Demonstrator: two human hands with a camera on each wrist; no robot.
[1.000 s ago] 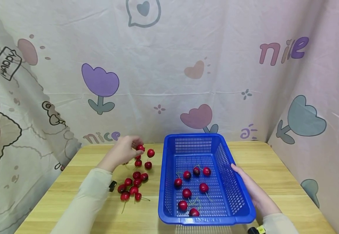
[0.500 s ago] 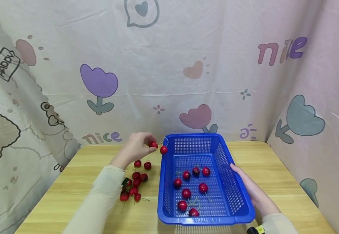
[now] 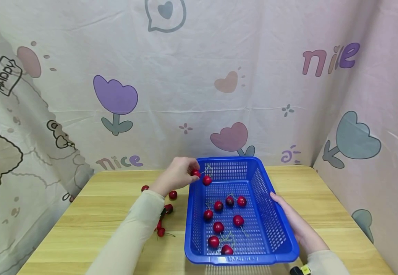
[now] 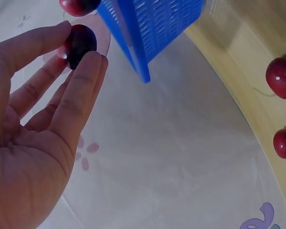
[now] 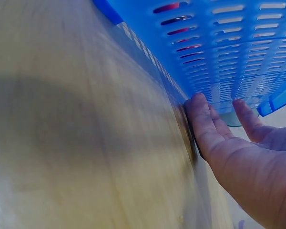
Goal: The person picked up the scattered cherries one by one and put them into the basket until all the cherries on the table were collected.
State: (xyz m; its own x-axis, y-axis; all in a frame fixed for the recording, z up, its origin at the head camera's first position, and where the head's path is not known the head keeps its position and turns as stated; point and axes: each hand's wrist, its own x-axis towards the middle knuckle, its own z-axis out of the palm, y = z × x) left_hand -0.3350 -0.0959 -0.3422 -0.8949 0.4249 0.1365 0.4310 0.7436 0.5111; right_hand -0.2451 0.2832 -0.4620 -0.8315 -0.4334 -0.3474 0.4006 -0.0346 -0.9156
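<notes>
My left hand (image 3: 175,176) pinches a red cherry (image 3: 195,173) between thumb and fingertips, over the left rim of the blue basket (image 3: 242,259). Beside it a second cherry (image 3: 207,180) hangs inside the rim, apparently joined by the stem. In the left wrist view the pinched cherry (image 4: 79,46) looks dark, half in shadow. Several cherries with stems, one of them a cherry (image 3: 238,220) near the middle, lie on the basket floor. My right hand (image 3: 300,225) rests against the basket's right side; in the right wrist view its fingers (image 5: 205,121) lie fairly straight along the slotted wall.
More cherries lie on the wooden table (image 3: 92,217) left of the basket, among them one cherry (image 3: 173,195) near its wall; my left sleeve (image 3: 127,233) covers part of that group. A patterned cloth (image 3: 185,88) hangs behind the table and at both sides.
My left hand has lifted the pair of cherries from the table's back left and carried it right, over the basket's rim. The right hand and the basket have stayed in place.
</notes>
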